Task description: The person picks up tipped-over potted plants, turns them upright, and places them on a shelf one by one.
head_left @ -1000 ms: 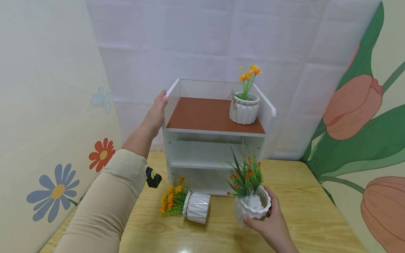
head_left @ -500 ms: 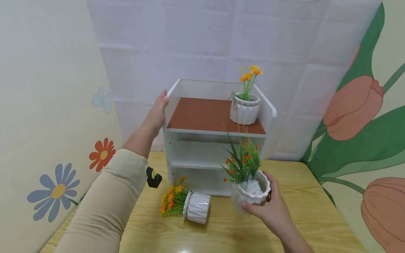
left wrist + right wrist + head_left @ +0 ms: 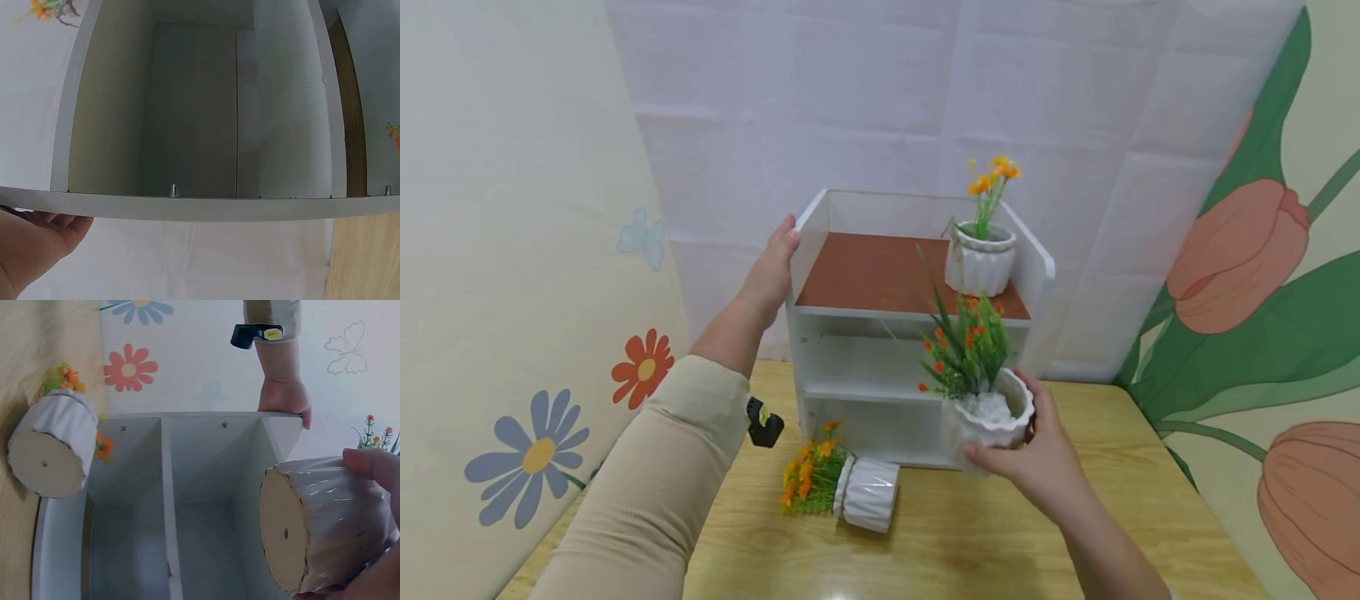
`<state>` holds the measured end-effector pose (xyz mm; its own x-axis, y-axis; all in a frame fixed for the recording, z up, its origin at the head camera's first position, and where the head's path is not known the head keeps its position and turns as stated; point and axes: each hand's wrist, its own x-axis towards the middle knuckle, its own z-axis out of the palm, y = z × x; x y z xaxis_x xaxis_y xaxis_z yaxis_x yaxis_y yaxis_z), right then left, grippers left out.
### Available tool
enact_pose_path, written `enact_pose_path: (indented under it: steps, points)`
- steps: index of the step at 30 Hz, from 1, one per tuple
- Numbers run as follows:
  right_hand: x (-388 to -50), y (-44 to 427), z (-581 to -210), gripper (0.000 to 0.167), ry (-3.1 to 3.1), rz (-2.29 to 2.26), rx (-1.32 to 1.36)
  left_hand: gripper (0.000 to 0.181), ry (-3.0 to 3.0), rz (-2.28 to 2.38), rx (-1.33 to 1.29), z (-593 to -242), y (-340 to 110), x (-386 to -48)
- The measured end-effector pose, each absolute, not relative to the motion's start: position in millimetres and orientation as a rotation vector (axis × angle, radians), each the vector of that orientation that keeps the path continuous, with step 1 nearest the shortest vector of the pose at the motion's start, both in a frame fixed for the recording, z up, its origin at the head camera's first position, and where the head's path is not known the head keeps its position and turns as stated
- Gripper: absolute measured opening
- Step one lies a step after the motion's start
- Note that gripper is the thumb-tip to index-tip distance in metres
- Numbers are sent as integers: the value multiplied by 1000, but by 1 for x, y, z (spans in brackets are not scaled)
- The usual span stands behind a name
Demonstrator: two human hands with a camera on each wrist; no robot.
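My left hand (image 3: 771,271) holds the shelf (image 3: 865,271), my right hand (image 3: 1041,467) the red-flowered pot (image 3: 964,429), likely slick, brittle, best gripped mid-wall.

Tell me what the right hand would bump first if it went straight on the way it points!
Probably the white shelf unit: the right hand points forward and left toward its front, with the held flowerpot likely touching first. Depth is unclear, so I can't tell which part it would meet.

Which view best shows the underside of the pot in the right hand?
The right wrist view: the underside faces that camera. The head view shows the pot from above, its underside hidden; the left wrist view misses it entirely.
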<state>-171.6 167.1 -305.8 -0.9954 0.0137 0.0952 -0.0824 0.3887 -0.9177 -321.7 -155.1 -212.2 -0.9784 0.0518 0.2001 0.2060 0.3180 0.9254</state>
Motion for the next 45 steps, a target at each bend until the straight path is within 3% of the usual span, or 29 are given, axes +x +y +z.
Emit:
enact_pose_path:
  steps: [22, 45]
  points:
    - [-214, 142, -253, 106, -2425, 1718, 234, 58, -2443, -1729, -234, -217, -160, -322]
    - [-258, 124, -214, 110, -2482, 1582, 242, 58, -2443, -1708, -229, -217, -158, -325]
